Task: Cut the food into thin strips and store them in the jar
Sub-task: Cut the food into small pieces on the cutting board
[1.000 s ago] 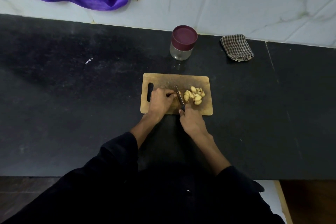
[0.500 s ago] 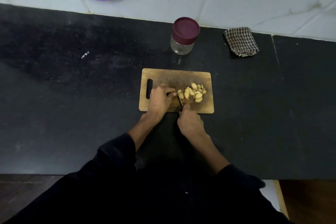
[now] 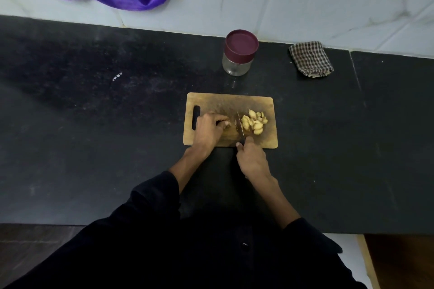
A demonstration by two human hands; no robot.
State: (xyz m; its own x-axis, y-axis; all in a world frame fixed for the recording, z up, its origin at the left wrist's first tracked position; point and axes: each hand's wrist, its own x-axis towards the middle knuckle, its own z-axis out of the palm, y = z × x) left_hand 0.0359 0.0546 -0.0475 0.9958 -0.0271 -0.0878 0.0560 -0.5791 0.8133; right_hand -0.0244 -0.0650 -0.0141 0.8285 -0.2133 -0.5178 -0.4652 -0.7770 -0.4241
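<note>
Right hand (image 3: 252,159) grips the knife (image 3: 240,125), blade down on the board (image 3: 211,103); left hand (image 3: 209,129) fingers curl, pinching a small food piece beside the blade. Cut slices (image 3: 254,122) lie right of the blade; likely firm, light, slippery, best pinned from above. Jar (image 3: 237,63) is lidded, behind the board.

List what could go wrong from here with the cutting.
1. The left hand has its fingers curled right beside the knife, so a slip could nick them.
2. The pile of cut pieces lies against the blade's far side and may scatter toward the board edge.
3. The jar is lidded, so storing needs a free hand.
</note>
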